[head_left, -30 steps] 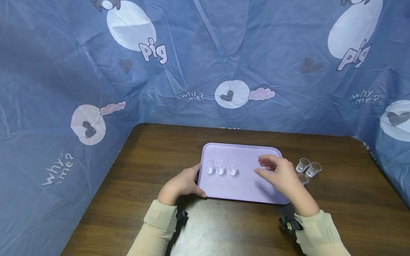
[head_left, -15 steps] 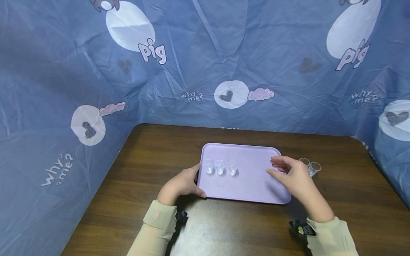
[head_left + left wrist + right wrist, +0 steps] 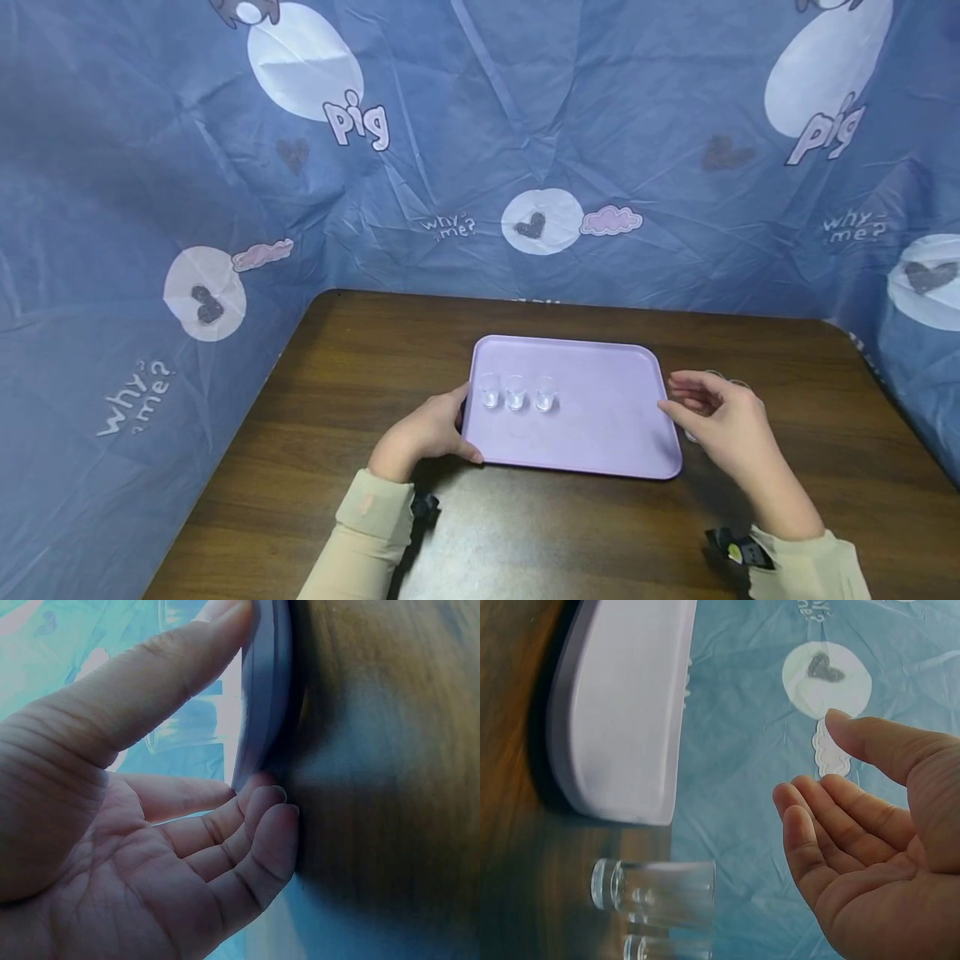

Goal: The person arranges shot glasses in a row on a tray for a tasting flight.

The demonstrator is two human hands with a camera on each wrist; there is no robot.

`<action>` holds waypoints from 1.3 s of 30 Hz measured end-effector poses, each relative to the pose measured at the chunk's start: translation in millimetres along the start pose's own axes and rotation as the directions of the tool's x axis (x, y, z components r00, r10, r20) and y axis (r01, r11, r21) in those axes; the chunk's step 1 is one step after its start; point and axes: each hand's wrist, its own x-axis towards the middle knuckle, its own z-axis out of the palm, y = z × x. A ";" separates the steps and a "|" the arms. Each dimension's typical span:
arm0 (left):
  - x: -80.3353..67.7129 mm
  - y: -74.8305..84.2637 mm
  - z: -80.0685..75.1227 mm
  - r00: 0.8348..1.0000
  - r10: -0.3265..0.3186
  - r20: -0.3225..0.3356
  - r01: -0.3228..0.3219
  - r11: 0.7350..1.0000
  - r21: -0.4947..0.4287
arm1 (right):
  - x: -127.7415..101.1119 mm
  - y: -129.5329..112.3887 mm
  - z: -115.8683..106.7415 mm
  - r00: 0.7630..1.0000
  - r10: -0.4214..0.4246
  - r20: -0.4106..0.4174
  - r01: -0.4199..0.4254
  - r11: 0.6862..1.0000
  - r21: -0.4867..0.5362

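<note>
my left hand (image 3: 423,431) grips the near left corner of the lavender tray (image 3: 600,433), thumb on its rim, fingers curled beneath. three clear shot glasses (image 3: 516,392) stand upright in a row on the tray's left part, seemingly empty. my right hand (image 3: 723,421) hovers relaxed and spread, holding nothing, above more clear shot glasses (image 3: 656,889) on the wooden table (image 3: 345,375) just right of the tray.

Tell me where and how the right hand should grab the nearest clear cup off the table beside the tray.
Probably pinch the nearest clear cup across its smooth side wall, thumb against fingers, coming down from above. It stands upright on the table, close beside other cups and right of the tray, under the empty right hand, so a sideways approach looks crowded.
</note>
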 end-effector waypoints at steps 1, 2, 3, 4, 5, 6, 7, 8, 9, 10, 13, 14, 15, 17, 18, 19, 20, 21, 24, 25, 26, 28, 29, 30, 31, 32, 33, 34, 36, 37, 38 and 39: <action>0.0 -0.2 -0.2 1.000 0.001 0.000 -0.001 1.000 0.003 | -0.6 0.8 -1.2 1.000 0.005 -0.002 -0.005 1.000 -0.001; -0.1 -0.3 -0.3 1.000 0.003 -0.003 -0.003 1.000 0.003 | -1.1 1.5 -2.4 1.000 0.012 -0.004 -0.012 1.000 -0.007; 0.0 -0.6 -0.4 1.000 0.004 -0.004 -0.004 1.000 0.003 | -1.6 2.4 -3.5 1.000 0.017 -0.005 -0.017 1.000 -0.009; 0.0 -0.7 -0.4 1.000 0.005 -0.006 -0.005 1.000 0.002 | -2.0 3.5 -4.4 1.000 0.021 -0.006 -0.021 1.000 -0.007; 0.0 -0.6 -0.4 1.000 0.003 -0.007 -0.003 1.000 -0.001 | -2.5 4.5 -5.4 1.000 0.025 -0.006 -0.025 1.000 -0.009; -0.2 -0.6 -0.5 1.000 0.002 -0.008 -0.002 1.000 0.000 | -3.0 5.5 -6.5 1.000 0.027 -0.008 -0.027 1.000 -0.009; -0.2 -0.8 -0.4 1.000 0.001 -0.007 -0.001 1.000 0.000 | -3.5 6.8 -7.6 1.000 0.027 -0.009 -0.027 1.000 -0.009; -0.3 -0.7 -0.4 1.000 0.001 -0.006 -0.001 1.000 -0.002 | -4.1 8.1 -8.6 1.000 0.026 -0.012 -0.026 1.000 -0.009; -0.4 -0.5 -0.5 1.000 0.001 -0.006 -0.001 1.000 -0.003 | -4.8 9.7 -9.7 1.000 0.024 -0.015 -0.024 1.000 -0.005; -0.6 -0.2 -0.5 1.000 0.002 -0.005 -0.002 1.000 -0.003 | -5.5 11.0 -10.9 1.000 0.023 -0.017 -0.023 1.000 0.000; -0.8 0.6 -0.5 1.000 0.003 0.001 -0.003 1.000 -0.004 | -8.2 15.6 -14.7 0.999 0.025 -0.025 -0.025 1.000 0.016; -1.0 1.0 -0.5 1.000 0.003 0.003 -0.003 1.000 -0.006 | -9.1 17.0 -16.0 0.999 0.027 -0.028 -0.027 1.000 0.014; -1.1 1.4 -0.6 1.000 0.004 0.002 -0.004 1.000 -0.006 | -9.9 18.5 -17.1 0.999 0.029 -0.030 -0.029 1.000 0.011; -1.1 1.6 -0.6 1.000 0.002 0.005 -0.002 1.000 -0.005 | -11.3 21.5 -19.0 0.999 0.034 -0.033 -0.034 0.999 0.001; -1.1 1.8 -0.7 1.000 0.000 0.004 0.000 1.000 -0.005 | -11.9 22.8 -19.8 0.999 0.034 -0.033 -0.034 0.999 -0.003; -1.0 1.7 -0.6 1.000 0.003 0.004 -0.003 1.000 -0.005 | -12.3 24.1 -20.6 0.999 0.033 -0.033 -0.034 0.999 -0.010; -0.9 1.6 -0.5 1.000 0.004 0.003 -0.004 1.000 -0.004 | -12.5 25.4 -21.3 0.999 0.032 -0.033 -0.033 0.999 -0.014; -0.9 1.6 -0.5 1.000 0.004 0.002 -0.004 1.000 -0.003 | -12.8 26.6 -21.8 0.999 0.031 -0.032 -0.032 0.999 -0.013; -0.8 1.4 -0.4 1.000 0.005 0.001 -0.005 1.000 -0.002 | -14.0 29.4 -23.7 0.999 0.033 -0.034 -0.033 0.999 -0.017; -0.8 1.1 -0.2 1.000 0.005 0.001 -0.005 1.000 -0.002 | -14.2 30.2 -24.3 0.999 0.036 -0.035 -0.036 0.999 -0.015; -0.8 0.9 -0.1 1.000 0.001 0.000 -0.001 1.000 -0.003 | -14.4 31.4 -24.9 0.999 0.037 -0.036 -0.037 0.999 -0.016; -0.6 0.4 0.0 1.000 -0.002 0.000 0.002 1.000 -0.002 | -15.3 32.2 -26.3 0.998 0.042 -0.037 -0.043 0.999 -0.023; -0.6 0.2 0.0 1.000 -0.003 -0.001 0.003 1.000 -0.002 | -15.6 33.2 -26.8 0.998 0.045 -0.036 -0.046 0.999 -0.021; -0.5 -0.1 0.1 1.000 -0.008 0.000 0.008 1.000 -0.003 | -15.8 34.3 -27.2 0.998 0.046 -0.036 -0.047 0.999 -0.019; -0.6 -0.2 0.1 1.000 -0.008 -0.001 0.008 1.000 -0.004 | -16.0 34.6 -27.7 0.998 0.051 -0.035 -0.052 0.998 -0.022; -0.7 -0.2 0.1 1.000 -0.009 0.000 0.009 1.000 -0.003 | -16.3 35.1 -28.1 0.998 0.055 -0.035 -0.056 0.998 -0.028; -0.6 -0.3 0.0 1.000 -0.007 0.000 0.007 1.000 -0.003 | -16.6 35.0 -28.6 0.998 0.061 -0.034 -0.062 0.998 -0.033; -0.5 -0.5 0.1 1.000 -0.006 0.000 0.006 1.000 -0.004 | -16.9 35.6 -29.1 0.997 0.067 -0.031 -0.068 0.997 -0.037; -0.2 -0.5 0.1 1.000 -0.003 0.001 0.003 1.000 -0.005 | -17.7 36.7 -30.1 0.997 0.077 -0.025 -0.078 0.996 -0.052; -0.1 -0.5 0.2 1.000 -0.002 0.001 0.002 1.000 -0.005 | -18.1 37.1 -30.6 0.996 0.083 -0.021 -0.084 0.995 -0.061; 0.1 -0.8 0.3 1.000 -0.003 0.001 0.003 1.000 -0.004 | -18.6 38.0 -30.9 0.996 0.089 -0.015 -0.090 0.994 -0.069; 0.3 -1.1 0.4 1.000 -0.003 0.001 0.003 1.000 -0.004 | -19.2 39.0 -31.2 0.995 0.096 -0.009 -0.097 0.992 -0.077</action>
